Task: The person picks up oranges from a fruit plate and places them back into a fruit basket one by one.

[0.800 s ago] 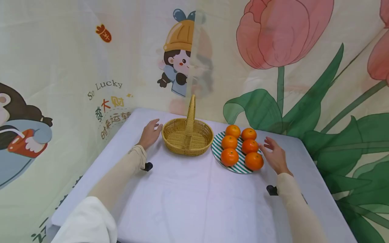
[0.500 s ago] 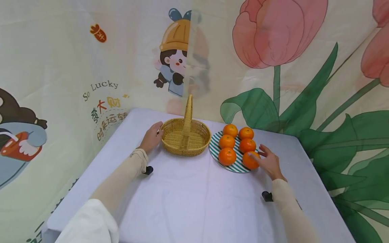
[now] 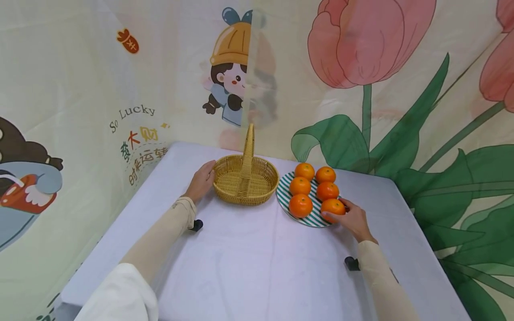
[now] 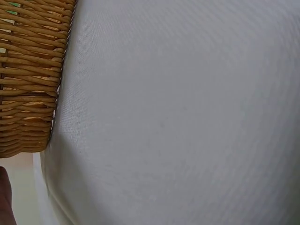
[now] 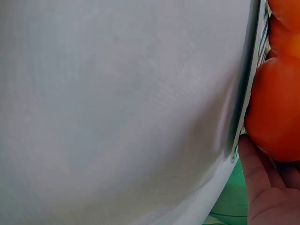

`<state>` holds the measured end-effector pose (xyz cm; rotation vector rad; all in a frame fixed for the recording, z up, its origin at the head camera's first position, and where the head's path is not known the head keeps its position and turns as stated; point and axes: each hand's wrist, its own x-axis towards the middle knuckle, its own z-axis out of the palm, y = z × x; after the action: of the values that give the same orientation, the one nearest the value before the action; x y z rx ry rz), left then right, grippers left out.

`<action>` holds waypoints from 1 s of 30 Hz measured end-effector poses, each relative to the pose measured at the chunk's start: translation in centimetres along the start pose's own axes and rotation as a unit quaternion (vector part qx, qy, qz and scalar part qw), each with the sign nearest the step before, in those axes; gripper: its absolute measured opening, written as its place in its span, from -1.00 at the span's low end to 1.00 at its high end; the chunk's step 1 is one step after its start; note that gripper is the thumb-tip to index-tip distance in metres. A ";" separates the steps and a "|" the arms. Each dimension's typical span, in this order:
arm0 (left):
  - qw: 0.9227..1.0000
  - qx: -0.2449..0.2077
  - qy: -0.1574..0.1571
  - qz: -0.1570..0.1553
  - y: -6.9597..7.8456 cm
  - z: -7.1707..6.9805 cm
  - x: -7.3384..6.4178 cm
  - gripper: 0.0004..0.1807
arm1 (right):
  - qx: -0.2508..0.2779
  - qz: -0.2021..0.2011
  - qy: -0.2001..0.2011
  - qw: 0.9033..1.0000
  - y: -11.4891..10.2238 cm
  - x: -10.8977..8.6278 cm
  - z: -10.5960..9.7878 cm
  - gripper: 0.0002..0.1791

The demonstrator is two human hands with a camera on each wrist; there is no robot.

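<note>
My left hand (image 3: 201, 182) is at the left rim of a woven yellow basket (image 3: 230, 194) with a tall arched handle, its straight fingers against the side. In the left wrist view, a fingertip (image 4: 4, 187) shows just below the wicker wall. With thumb and fingers my right hand (image 3: 354, 221) grips the near right orange (image 3: 333, 206) on a round plate (image 3: 283, 192) with green and white stripes. The right wrist view has the thumb low on that orange (image 5: 276, 112), near the plate's edge; the other fingers are partly hidden behind it.
Several more oranges (image 3: 300, 205) sit in two rows on the plate, right of the basket. A white cloth (image 3: 249, 258) covers the table. Printed curtains (image 3: 180, 67) hang close behind and along both sides.
My left hand has moved right to the basket's rim. My right hand has come in from the right side and closed round the near right orange. The view has shifted slightly.
</note>
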<state>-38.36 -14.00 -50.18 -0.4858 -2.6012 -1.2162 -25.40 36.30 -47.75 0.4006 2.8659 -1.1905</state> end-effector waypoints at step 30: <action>0.999 0.013 0.011 0.036 0.0 -0.2 0.1 -0.49 | -0.007 -0.059 0.026 0.998 -1.3 -0.7 -1.4 0.13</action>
<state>-38.43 -14.14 -50.08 -0.5531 -2.5543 -1.1565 -24.92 36.22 -45.76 0.2695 2.9778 -1.1944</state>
